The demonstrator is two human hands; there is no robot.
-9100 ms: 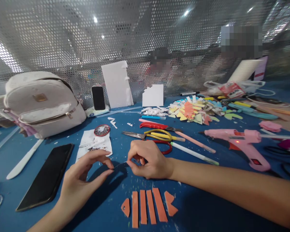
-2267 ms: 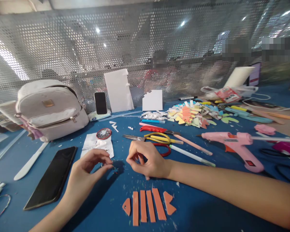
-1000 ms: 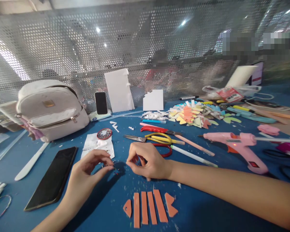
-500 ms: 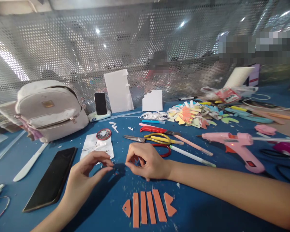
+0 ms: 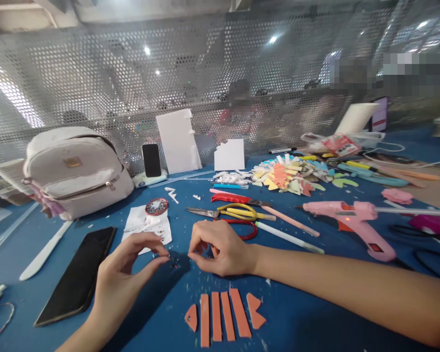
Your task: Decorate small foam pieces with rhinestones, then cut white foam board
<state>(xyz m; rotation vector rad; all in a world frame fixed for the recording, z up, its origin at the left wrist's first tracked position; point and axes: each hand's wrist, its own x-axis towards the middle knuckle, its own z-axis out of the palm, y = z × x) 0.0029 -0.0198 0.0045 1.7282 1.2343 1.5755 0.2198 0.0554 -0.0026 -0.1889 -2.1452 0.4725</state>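
Observation:
My left hand [image 5: 113, 278] hovers over the blue table, thumb and fingertips brought close together; anything between them is too small to make out. Tiny dark and coloured specks show beside those fingertips. Facing it, my right hand [image 5: 223, 249] is closed in a pinch, and what it may hold is hidden. A short gap separates the two hands. Below them lie orange strips [image 5: 216, 317] in a row, between a pointed orange piece with a hole [image 5: 191, 318] and a notched orange tail shape [image 5: 255, 310]. Behind my left hand, a red-rimmed round dish [image 5: 156, 206] sits on white paper [image 5: 139, 217].
Scissors [image 5: 205, 212], a red-handled tool [image 5: 231, 197] and pens lie beyond my right hand. A pink glue gun [image 5: 355, 215] rests at right, a black phone [image 5: 77, 276] at left. Behind stand a white backpack [image 5: 77, 171], paper scraps [image 5: 286, 173] and a perforated metal screen [image 5: 205, 73].
The whole view has shifted slightly. Both hands keep nearly the same pose, with my left fingertips marginally lower. The orange pieces keep their arrangement.

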